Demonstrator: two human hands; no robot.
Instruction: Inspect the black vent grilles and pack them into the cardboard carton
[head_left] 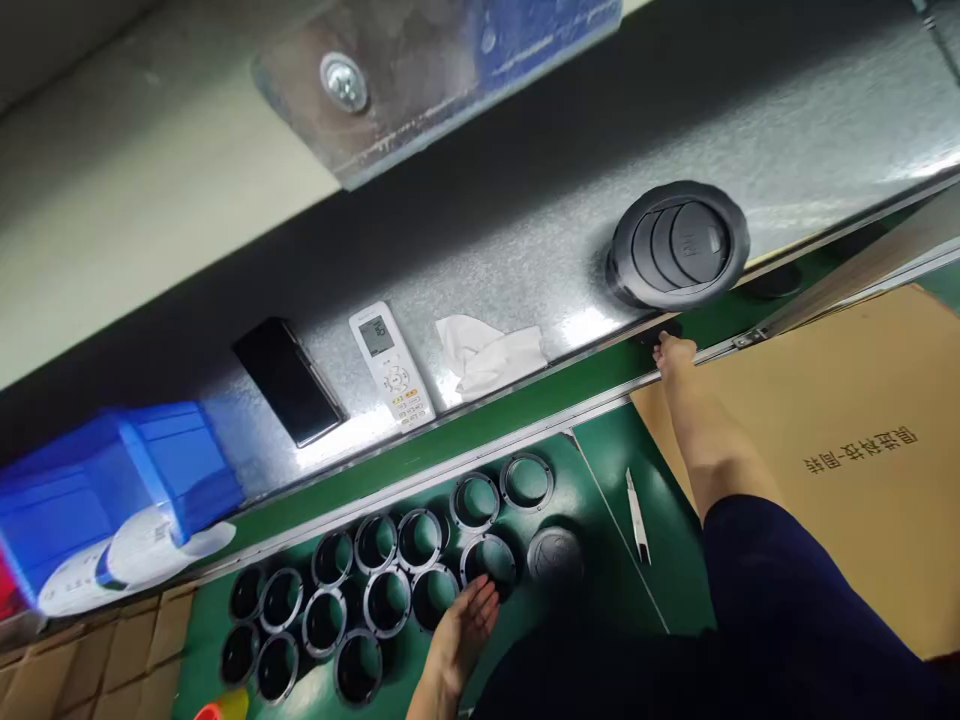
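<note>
My left hand (466,632) is at the front of a group of black ring-shaped housings. Its fingers are stretched out with the palm turned up, beside the nearest ring (489,538); whether they touch it I cannot tell. Farther off, my right hand (676,352) reaches to the green strip below the metal shelf. Its fingers are closed at a dark piece (660,332), mostly in shadow, whose kind I cannot make out. A dark round part with a closed face (555,556) sits right of the rings. Above my right hand, a round black air vent (681,245) with louvres stands on the shelf.
On the metal shelf (525,240) lie a phone (289,380), a white remote control (391,365) and a crumpled tissue (491,352). A utility knife (637,515) rests on the green table. Cardboard (840,400) covers the right; a blue bin (172,460) stands left.
</note>
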